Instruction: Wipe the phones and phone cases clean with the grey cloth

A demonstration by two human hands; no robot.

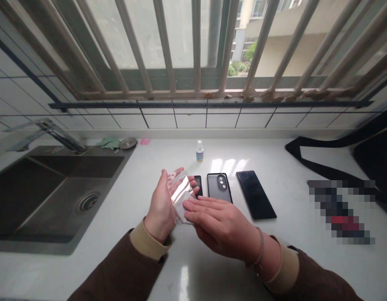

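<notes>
My left hand holds a clear phone case from below, its fingers wrapped around the far side. Flat against the lower part of the case lie the fingers of my right hand, pressing on a small whitish cloth that they partly cover. Just behind my hands is a dark object with a black frame, mostly hidden. To its right lies a black phone case with camera cutouts, its lower end hidden by my right hand. Farther right a black phone rests on the counter.
A small white spray bottle stands toward the back of the white counter. On the left are a dark sink, a faucet, a green cloth and a metal drain strainer. A black strap lies right.
</notes>
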